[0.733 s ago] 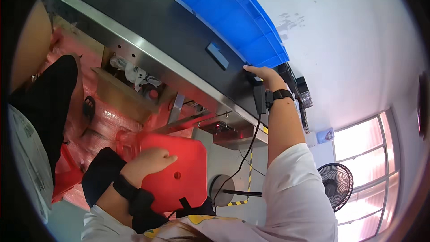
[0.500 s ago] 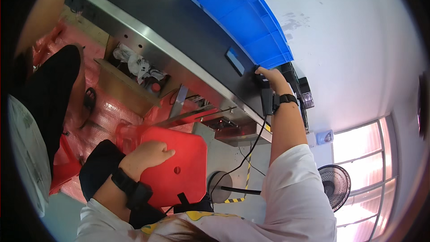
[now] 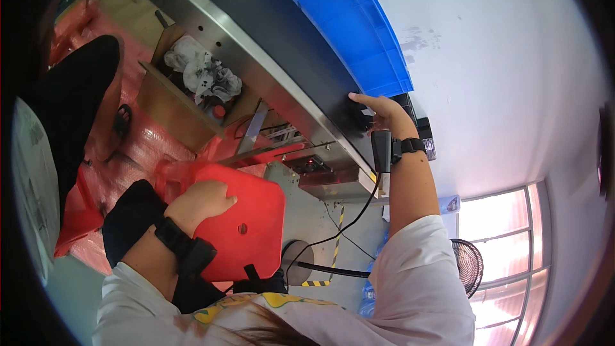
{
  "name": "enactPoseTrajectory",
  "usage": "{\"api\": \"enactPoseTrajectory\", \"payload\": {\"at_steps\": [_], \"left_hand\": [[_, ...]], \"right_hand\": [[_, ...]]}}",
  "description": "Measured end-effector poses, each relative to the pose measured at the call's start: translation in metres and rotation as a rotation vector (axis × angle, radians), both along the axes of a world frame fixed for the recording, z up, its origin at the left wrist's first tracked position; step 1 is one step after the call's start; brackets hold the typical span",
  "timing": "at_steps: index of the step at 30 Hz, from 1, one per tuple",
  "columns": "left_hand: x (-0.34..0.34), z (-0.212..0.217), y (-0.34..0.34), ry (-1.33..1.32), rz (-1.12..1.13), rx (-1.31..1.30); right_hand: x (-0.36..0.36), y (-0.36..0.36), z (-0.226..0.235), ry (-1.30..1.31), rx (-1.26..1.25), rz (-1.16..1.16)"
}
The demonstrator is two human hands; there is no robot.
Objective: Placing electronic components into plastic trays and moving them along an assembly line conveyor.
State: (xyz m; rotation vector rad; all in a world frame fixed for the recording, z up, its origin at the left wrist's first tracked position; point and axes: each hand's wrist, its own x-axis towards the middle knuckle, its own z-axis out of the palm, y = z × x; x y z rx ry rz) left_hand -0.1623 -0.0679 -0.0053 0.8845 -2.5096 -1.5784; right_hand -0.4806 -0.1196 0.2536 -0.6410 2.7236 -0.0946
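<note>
My right hand (image 3: 391, 114) is at the far right end of a dark conveyor belt (image 3: 282, 32). Its thumb and fingers close round a small dark object (image 3: 360, 115) with a glossy face, whose exact kind I cannot make out. The hand partly hides it. My left hand (image 3: 204, 204) rests on a red plastic stool (image 3: 259, 227), fingers curled under in a loose fist, with nothing visible in it. Black strapped devices sit on both wrists, a cable running from the right one (image 3: 382, 150).
Behind the belt stands a blue plastic bin (image 3: 355, 25). Below its metal edge is an open cardboard box (image 3: 170, 112) holding crumpled white material. A seated person's dark-clothed leg (image 3: 77, 96) is at the left. A black fan (image 3: 466, 266) stands right, by the window.
The flat dark slab that lay on the belt is no longer seen apart from my right hand. That hand has shifted slightly left. My left hand stays on the stool as the view turns.
</note>
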Motion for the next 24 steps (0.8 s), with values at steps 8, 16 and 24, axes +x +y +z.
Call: {"api": "enactPoseTrajectory", "payload": {"at_steps": [8, 16, 24], "left_hand": [[-0.003, 0.001, 0.001, -0.053, 0.001, -0.066], [0.006, 0.001, -0.001, -0.031, 0.038, -0.055], [0.005, 0.003, -0.001, -0.075, 0.037, -0.077]], "right_hand": [[-0.052, 0.024, -0.006, -0.017, -0.08, -0.04], [0.009, 0.019, 0.01, -0.226, -0.308, -0.102], [0.049, -0.046, 0.007, -0.404, -0.461, -0.115]]}}
